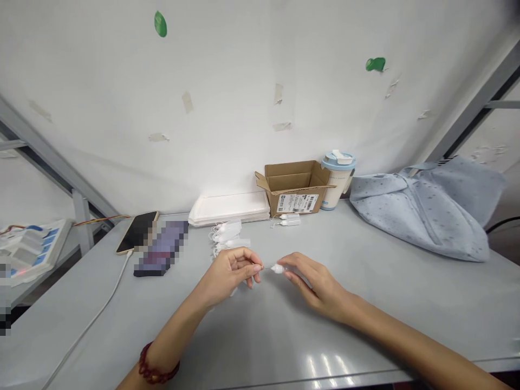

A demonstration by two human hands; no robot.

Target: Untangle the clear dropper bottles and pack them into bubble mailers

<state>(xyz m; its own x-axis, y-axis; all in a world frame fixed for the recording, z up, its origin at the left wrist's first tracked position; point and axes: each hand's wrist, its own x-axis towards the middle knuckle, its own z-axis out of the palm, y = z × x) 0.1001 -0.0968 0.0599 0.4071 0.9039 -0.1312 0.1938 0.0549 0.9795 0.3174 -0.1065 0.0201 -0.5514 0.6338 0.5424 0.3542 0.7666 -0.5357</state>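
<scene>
A red bead bracelet (156, 369) sits on the left wrist, nearest the camera. Above the grey table (365, 303), the left hand (231, 273) and right hand (317, 281) meet almost fingertip to fingertip. The right hand pinches a small white bottle (278, 268), its pointed tip aimed at the left hand. The left thumb and forefinger are pressed together just beside that tip; what they grip is too small to tell. Behind the hands lies a pile of similar bottles (227, 234), with a phone (137, 232) on a cable to the left. Farther back are 2 more bottles (289, 219), a stack of white trays (231, 208), a cardboard box (294, 187), a lidded cup (338, 181) and a blue cloth bag (426, 208).
</scene>
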